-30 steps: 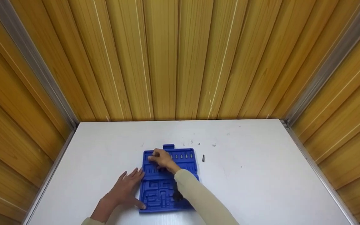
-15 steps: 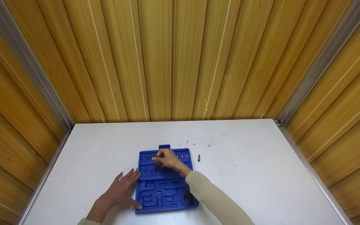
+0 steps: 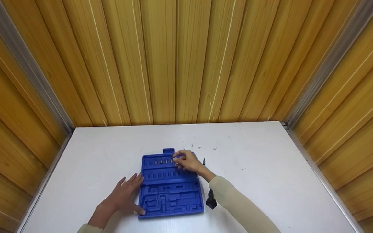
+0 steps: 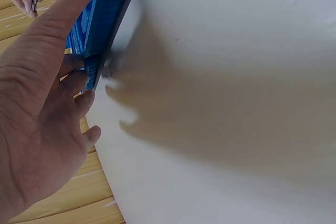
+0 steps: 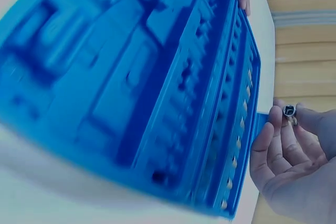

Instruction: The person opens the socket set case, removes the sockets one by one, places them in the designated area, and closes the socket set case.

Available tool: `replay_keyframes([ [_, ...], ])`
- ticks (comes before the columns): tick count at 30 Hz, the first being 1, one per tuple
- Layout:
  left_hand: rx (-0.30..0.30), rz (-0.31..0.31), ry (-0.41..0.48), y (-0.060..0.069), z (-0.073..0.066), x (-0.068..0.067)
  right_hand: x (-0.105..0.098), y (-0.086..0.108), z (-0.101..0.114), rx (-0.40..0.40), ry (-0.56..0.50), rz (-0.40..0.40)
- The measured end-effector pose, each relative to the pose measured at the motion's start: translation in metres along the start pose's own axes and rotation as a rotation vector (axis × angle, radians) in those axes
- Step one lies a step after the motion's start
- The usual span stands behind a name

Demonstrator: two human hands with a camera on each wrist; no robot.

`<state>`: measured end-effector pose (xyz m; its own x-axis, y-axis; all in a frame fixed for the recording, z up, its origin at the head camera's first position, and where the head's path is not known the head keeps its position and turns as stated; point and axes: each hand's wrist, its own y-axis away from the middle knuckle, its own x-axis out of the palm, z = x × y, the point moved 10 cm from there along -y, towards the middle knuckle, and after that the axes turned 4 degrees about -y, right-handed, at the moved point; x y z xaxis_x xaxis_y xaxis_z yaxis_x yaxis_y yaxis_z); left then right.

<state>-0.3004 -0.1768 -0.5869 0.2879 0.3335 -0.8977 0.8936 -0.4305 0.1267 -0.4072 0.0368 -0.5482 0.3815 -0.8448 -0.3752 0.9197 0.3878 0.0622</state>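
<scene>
A blue plastic tool case (image 3: 170,183) with moulded slots lies unfolded on the white table. Along its upper half runs a row of small metal bits (image 3: 161,161). My left hand (image 3: 123,195) is spread at the case's left side, its thumb on the lower left corner and its fingertips by the left edge. Over the upper right part of the case is my right hand (image 3: 188,160). Between thumb and fingertips it pinches a small metal socket (image 5: 289,111), whose square hole faces the right wrist view. In the head view this socket is mostly hidden by the fingers.
One dark loose bit (image 3: 204,161) lies on the table just right of the case. Small marks (image 3: 214,148) dot the surface farther back. A black object (image 3: 211,199) shows beside the right forearm. Wood-patterned panels (image 3: 160,64) stand behind the table (image 3: 254,181).
My right hand has moved right across the top of the case, uncovering bits at the left of the row. The left hand keeps its place at the case edge. The head view has shifted slightly.
</scene>
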Motion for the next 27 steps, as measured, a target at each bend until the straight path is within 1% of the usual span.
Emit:
replay_keyframes([
  [5,-0.007,0.010,0.007,0.001,0.000,0.000,-0.014,0.009,-0.008,0.011,0.020,0.040],
  [8,-0.010,0.008,0.010,0.001,0.000,0.001,-0.023,0.013,-0.012,-0.003,0.019,0.072],
  [13,0.018,-0.007,0.021,0.002,-0.003,-0.003,-0.042,0.020,-0.020,-0.020,0.009,0.093],
  [16,0.033,-0.011,0.028,0.003,-0.006,-0.006,-0.053,0.023,-0.027,-0.020,0.016,0.083],
  [19,0.033,-0.012,0.028,0.004,-0.006,-0.007,-0.064,0.026,-0.034,-0.024,0.034,0.066],
  [24,0.032,-0.012,0.034,0.004,-0.006,-0.006,-0.081,0.029,-0.043,-0.043,0.074,0.010],
  [27,0.028,-0.010,0.043,0.004,-0.005,-0.005,-0.089,0.030,-0.048,-0.058,0.081,-0.027],
])
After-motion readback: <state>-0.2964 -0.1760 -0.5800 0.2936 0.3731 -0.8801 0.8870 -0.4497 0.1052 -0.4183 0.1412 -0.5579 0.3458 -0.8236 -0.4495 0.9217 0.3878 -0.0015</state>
